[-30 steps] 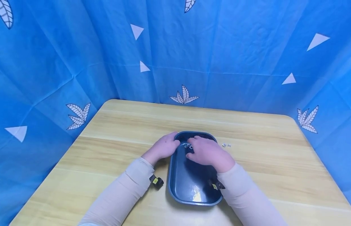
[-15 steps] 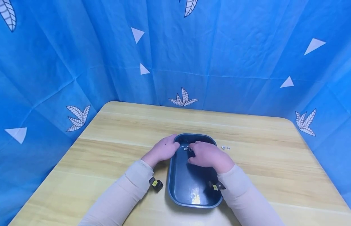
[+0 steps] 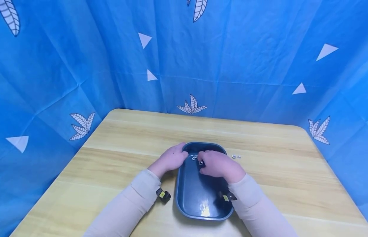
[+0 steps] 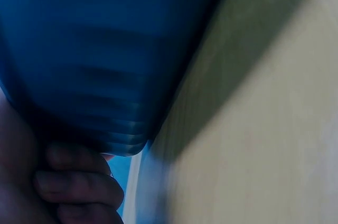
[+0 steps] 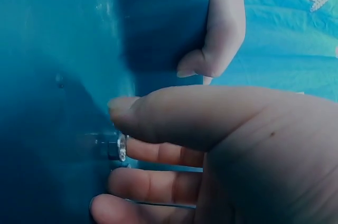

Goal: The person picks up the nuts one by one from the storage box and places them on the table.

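Note:
A deep, dark blue tray with rounded corners stands on the wooden table. My left hand grips its far left rim, thumb over the edge and fingers outside. In the left wrist view, curled fingers lie by the tray's outer wall. My right hand reaches down inside the far end, fingers loosely bent. Its index fingertip touches a small metal nut on the tray floor, with the thumb apart above it. A few other nuts lie to the left, near the far wall.
Two more small metal nuts lie on the table just right of the tray. A blue curtain with leaf and triangle prints hangs behind the table. Each wrist carries a small black camera.
My right fingers have drawn one nut toward me, away from the others. The left hand keeps its hold on the tray. The head view has tilted slightly upward.

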Demonstrator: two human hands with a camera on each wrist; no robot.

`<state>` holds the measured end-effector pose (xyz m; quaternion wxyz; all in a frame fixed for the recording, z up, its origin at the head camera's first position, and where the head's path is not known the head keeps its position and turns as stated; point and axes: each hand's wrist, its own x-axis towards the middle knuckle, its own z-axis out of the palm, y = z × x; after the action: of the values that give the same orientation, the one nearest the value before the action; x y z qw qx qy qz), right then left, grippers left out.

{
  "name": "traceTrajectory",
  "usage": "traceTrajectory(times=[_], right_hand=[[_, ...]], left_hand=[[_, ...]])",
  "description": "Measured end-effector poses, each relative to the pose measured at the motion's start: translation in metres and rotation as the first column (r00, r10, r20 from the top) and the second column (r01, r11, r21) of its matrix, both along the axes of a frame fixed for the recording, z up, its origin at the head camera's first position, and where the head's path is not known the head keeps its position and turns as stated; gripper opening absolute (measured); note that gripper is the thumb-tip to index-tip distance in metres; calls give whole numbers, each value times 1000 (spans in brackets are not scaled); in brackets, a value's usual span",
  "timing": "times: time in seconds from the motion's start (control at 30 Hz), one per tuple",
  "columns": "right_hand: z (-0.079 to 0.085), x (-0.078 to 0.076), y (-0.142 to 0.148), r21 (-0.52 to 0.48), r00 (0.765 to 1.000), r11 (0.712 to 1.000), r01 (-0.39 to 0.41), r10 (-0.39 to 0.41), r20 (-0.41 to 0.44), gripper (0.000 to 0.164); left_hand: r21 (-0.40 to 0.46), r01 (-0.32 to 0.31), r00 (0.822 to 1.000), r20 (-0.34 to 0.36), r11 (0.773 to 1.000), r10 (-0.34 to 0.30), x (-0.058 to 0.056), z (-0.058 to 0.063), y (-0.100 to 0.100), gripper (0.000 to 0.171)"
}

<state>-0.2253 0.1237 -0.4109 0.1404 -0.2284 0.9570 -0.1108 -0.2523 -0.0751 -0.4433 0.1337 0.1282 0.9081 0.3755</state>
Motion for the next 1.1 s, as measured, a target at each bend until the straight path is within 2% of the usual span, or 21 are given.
traceTrajectory(times=[0.1,0.2,0.43,0.83,1.1], right_hand=[[0,0,0,-7,1000,1000,-12,12,13,13],[0,0,0,-3,1000,1000,-13,13,27,10],[0,2,-3,26,999,999,-29,29,23,14],[-4,7,-2,75,998,996,-48,45,43,15],[-3,8,4,50,996,997,-64,61,64,25]], left_hand=[[10,3,1000,-11,1000,-3,1,0,-1,58],[15,6,1000,-15,1000,-6,1,0,-2,57],[25,-12,1000,-4,1000,12,3,0,-6,58],[29,-7,1000,-6,1000,7,5,-4,-6,59],[49,7,1000,-7,999,-7,3,-3,-3,54]])
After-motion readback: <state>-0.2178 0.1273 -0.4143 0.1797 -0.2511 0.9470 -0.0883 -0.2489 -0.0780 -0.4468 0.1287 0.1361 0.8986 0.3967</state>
